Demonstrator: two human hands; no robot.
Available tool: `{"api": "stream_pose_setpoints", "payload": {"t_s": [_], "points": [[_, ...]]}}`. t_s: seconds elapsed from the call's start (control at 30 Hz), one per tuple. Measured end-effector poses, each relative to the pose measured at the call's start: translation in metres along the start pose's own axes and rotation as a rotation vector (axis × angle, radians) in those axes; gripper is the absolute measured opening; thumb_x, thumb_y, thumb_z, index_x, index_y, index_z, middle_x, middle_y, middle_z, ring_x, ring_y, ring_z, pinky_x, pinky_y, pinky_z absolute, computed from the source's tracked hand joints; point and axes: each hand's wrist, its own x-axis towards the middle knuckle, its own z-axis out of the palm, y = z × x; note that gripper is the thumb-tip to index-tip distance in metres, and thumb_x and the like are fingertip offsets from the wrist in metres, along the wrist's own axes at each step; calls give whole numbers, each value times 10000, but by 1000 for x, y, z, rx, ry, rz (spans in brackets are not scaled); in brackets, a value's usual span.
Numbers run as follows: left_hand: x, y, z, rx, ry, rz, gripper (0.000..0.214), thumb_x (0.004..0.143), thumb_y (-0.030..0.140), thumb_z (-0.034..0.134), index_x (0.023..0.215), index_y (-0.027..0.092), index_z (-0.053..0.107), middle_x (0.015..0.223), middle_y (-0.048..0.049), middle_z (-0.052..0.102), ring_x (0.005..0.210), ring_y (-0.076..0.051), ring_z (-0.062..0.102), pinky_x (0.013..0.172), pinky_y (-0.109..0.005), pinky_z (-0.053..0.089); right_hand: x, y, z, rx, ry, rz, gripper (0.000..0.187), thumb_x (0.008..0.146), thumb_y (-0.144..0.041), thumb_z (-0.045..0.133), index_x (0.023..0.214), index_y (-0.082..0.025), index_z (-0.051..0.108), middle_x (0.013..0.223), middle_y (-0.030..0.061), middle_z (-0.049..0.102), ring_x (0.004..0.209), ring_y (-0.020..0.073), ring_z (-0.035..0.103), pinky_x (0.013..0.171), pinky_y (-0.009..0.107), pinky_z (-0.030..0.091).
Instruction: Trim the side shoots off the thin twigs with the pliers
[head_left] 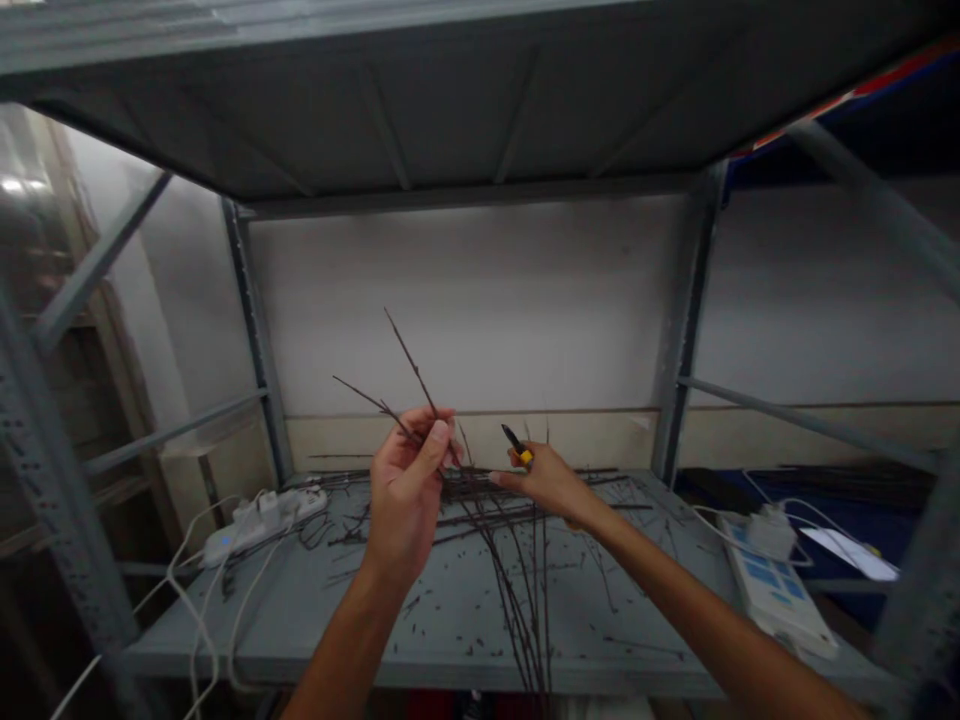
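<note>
My left hand (409,480), raised over the shelf, is closed with thumb and fingers pinching a thin dark branched twig (411,362). The twig's tips fan out up and to the left. Several long stems (517,600) run from near that hand down past the shelf's front edge; I cannot tell whether all of them are in its grip. To the right, my right hand (551,480) is closed around a small tool (524,455) with a black pointed tip and a yellow part. Its handle is hidden in the palm, and its tip stands apart from the twig.
More twigs (600,513) lie across the back of the grey metal shelf (300,620), with small cut bits scattered in front. Power strips with white cables stand at left (262,520) and right (780,590). An upper shelf (450,120) hangs overhead between metal posts.
</note>
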Motion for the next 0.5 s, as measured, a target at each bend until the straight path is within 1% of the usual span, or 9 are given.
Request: {"api": "stream_pose_setpoints", "payload": {"t_s": [0.07, 0.13, 0.17, 0.2, 0.27, 0.33, 0.37, 0.43, 0.5], "points": [[0, 6, -1, 2, -14, 13, 154, 878, 244, 719, 1014, 170, 708, 916, -22, 611, 707, -95, 524, 709, -233, 472, 3, 5, 2, -15, 65, 4, 334, 677, -411, 791, 850, -180, 622, 903, 71, 671, 841, 226, 623, 765, 318, 458], [0, 11, -1, 2, -17, 28, 142, 879, 244, 718, 1001, 173, 706, 919, -26, 614, 709, -99, 527, 702, -238, 474, 7, 10, -1, -28, 149, 18, 325, 641, -339, 810, 849, -183, 615, 1062, 131, 645, 1021, 275, 600, 874, 355, 449], [0, 13, -1, -2, -19, 34, 138, 878, 243, 718, 996, 173, 706, 924, -28, 614, 709, -101, 526, 701, -242, 477, 8, 12, -3, -26, 177, 30, 336, 620, -322, 823, 840, -184, 609, 1110, 151, 629, 1080, 294, 582, 906, 366, 442], [0, 14, 0, -9, -21, 41, 133, 879, 240, 717, 993, 172, 705, 921, -28, 611, 707, -101, 522, 703, -247, 481, 9, 14, -4, -14, 186, 45, 347, 607, -330, 835, 820, -187, 602, 1108, 159, 628, 1096, 304, 579, 914, 373, 444], [0, 17, 1, -29, -35, 52, 124, 886, 229, 707, 995, 171, 706, 880, -17, 589, 700, -101, 513, 714, -256, 491, 9, 16, -5, 36, 146, 83, 365, 632, -422, 833, 767, -192, 584, 965, 139, 668, 1008, 300, 627, 863, 375, 476], [0, 18, 3, -39, -66, 48, 116, 899, 220, 688, 1003, 169, 703, 843, -7, 564, 701, -101, 518, 718, -261, 501, 4, 13, -4, 120, 52, 110, 411, 752, -584, 719, 758, -199, 575, 797, 97, 687, 858, 270, 675, 763, 360, 516], [1, 17, 3, -39, -81, 40, 115, 905, 219, 680, 1006, 169, 700, 843, -6, 559, 705, -102, 526, 717, -263, 507, 1, 11, -3, 231, -8, 131, 446, 814, -644, 631, 774, -204, 571, 766, 89, 697, 808, 258, 689, 724, 354, 531], [3, 13, 1, -7, -92, 22, 126, 915, 237, 668, 1021, 171, 687, 867, -9, 558, 715, -105, 546, 699, -258, 517, -5, 2, -3, 601, -132, 204, 478, 880, -688, 518, 800, -217, 547, 814, 102, 732, 791, 245, 715, 696, 353, 556], [6, 6, -3, 87, -61, 12, 178, 920, 278, 663, 1065, 175, 669, 889, -10, 560, 708, -106, 560, 667, -245, 521, -10, -11, -7, 1017, -187, 305, 457, 889, -674, 527, 793, -227, 519, 888, 116, 749, 815, 242, 730, 693, 352, 569]]}}
